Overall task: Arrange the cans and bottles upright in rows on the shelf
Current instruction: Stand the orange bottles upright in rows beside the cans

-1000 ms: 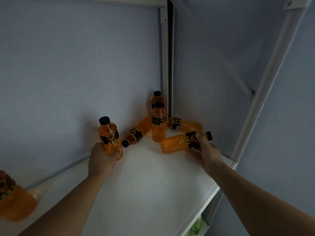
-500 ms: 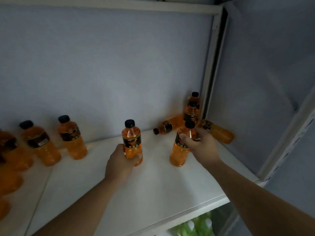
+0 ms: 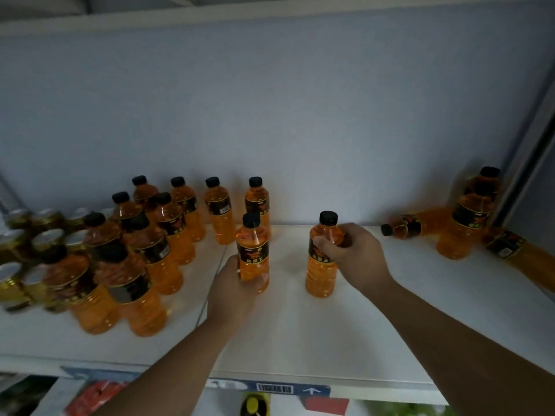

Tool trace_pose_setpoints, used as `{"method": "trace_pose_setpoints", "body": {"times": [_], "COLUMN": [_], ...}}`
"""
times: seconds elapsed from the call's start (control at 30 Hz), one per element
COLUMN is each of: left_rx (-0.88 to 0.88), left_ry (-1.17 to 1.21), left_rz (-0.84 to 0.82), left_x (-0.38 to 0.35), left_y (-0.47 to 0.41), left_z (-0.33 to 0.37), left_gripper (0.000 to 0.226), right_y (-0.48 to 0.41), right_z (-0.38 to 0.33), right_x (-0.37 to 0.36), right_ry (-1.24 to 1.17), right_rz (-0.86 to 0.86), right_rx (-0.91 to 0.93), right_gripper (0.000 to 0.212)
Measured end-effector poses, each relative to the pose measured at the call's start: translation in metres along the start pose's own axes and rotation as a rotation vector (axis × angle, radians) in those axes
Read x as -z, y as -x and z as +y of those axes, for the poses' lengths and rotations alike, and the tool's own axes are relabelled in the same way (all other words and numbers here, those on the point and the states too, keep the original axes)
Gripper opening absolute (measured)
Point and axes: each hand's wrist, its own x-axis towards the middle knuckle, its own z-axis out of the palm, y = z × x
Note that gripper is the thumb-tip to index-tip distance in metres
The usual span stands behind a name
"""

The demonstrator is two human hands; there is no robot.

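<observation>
Holding an orange bottle in each hand | vs half a sec ago: both sit way closer to the upright rows (image 3: 168,235) | left hand (image 3: 231,292) wrapped low round left bottle (image 3: 253,250), just right of the rows | right hand (image 3: 357,256) clamped on right bottle (image 3: 319,276) at its label, further right, upright on the shelf (image 3: 300,340)
</observation>
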Motion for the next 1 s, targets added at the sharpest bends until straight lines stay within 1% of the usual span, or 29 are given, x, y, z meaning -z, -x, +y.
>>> {"method": "trace_pose_setpoints", "body": {"times": [0.13,0.27,0.43,0.5,0.67,0.87,1.0], "left_rx": [0.024,0.013,0.010,0.007,0.027,0.049,0.048], "left_ry": [-0.052,0.006,0.036,0.037,0.031,-0.024,-0.036], "left_rz": [0.067,0.069,0.073,0.081,0.144,0.163,0.152], "left_x": [0.022,0.034,0.037,0.036,0.034,0.030,0.030], "left_y": [-0.023,-0.047,-0.069,-0.077,-0.087,-0.096,-0.097], "left_z": [-0.023,-0.042,-0.057,-0.060,-0.062,-0.063,-0.064], "left_gripper": [0.058,0.061,0.065,0.065,0.067,0.071,0.074], "right_y": [-0.016,-0.032,-0.046,-0.052,-0.060,-0.064,-0.063], "right_z": [-0.026,-0.042,-0.058,-0.061,-0.065,-0.065,-0.063], "right_x": [-0.048,-0.089,-0.122,-0.131,-0.141,-0.144,-0.143], "right_ry": [0.037,0.056,0.039,0.038,0.037,0.022,0.013], "right_rz": [-0.032,-0.047,-0.091,-0.108,-0.139,-0.163,-0.175], "right_rx": [0.006,0.010,0.012,0.013,0.019,0.042,0.044], "right_gripper": [0.027,0.029,0.027,0.028,0.025,0.023,0.026]}}
